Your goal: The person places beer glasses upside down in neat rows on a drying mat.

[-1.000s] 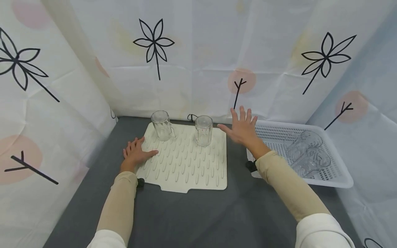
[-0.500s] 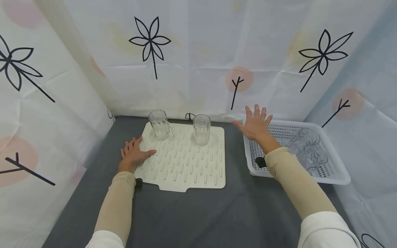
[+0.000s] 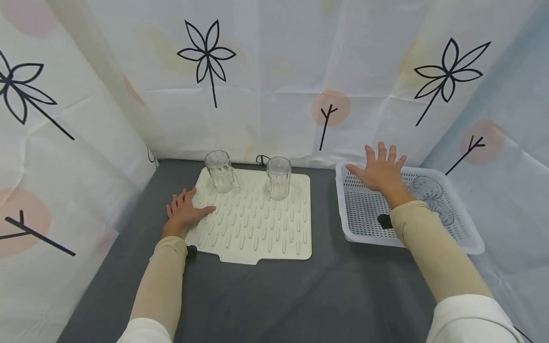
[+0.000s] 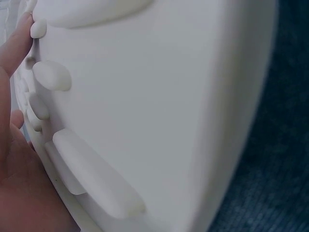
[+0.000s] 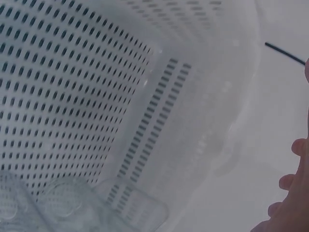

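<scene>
My left hand [image 3: 184, 211] rests at the left edge of a cream ridged drying mat [image 3: 257, 233], thumb over its surface; the left wrist view shows the mat's raised ridges [image 4: 96, 174] close up beside the hand. Two clear glass mugs stand at the back of the mat, one mug [image 3: 220, 172] to the left and another mug [image 3: 279, 178] in the middle. Over the white perforated basket [image 3: 360, 238], my right hand [image 3: 381, 171] is spread with nothing in it. Glass mugs [image 3: 429, 190] lie in the basket's right part, partly hidden by the right forearm.
A dark grey cloth [image 3: 300, 300] covers the table. White printed curtains [image 3: 274, 71] enclose the back and both sides. A thin black cord [image 3: 262, 159] lies behind the mat near the curtain.
My right hand has moved right, from beside the mat to above the basket, fingers still spread. The left hand and the mugs on the mat have stayed in place.
</scene>
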The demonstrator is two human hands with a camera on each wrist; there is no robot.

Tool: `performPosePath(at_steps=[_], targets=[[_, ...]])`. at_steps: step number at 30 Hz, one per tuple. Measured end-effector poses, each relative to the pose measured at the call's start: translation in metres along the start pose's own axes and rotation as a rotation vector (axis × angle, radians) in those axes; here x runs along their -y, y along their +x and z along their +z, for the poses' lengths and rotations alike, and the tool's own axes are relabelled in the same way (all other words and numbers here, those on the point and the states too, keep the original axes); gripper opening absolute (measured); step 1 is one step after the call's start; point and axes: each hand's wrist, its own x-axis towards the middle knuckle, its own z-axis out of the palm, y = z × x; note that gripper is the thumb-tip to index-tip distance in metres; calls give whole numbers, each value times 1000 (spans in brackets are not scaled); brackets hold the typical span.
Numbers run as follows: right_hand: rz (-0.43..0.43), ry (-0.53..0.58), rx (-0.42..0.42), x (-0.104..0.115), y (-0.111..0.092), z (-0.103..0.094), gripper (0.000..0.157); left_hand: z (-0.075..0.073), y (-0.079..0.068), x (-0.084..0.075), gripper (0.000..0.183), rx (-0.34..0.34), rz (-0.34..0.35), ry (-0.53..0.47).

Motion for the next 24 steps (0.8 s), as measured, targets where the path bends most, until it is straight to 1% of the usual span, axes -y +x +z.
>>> performPosePath(at_steps=[5, 11, 18, 24], targets=[[26, 14, 31, -18, -5, -3, 103, -1, -2, -2, 109, 7, 0, -3], [21, -17, 34, -40, -10, -4, 100, -2, -4, -4, 108, 9, -3, -2], [56, -27, 54, -66, -19, -5, 104, -1, -3, -1, 108, -3, 5, -3], [93, 19, 102, -82, -31, -13, 104, -1, -2, -1, 109, 0, 6, -8]])
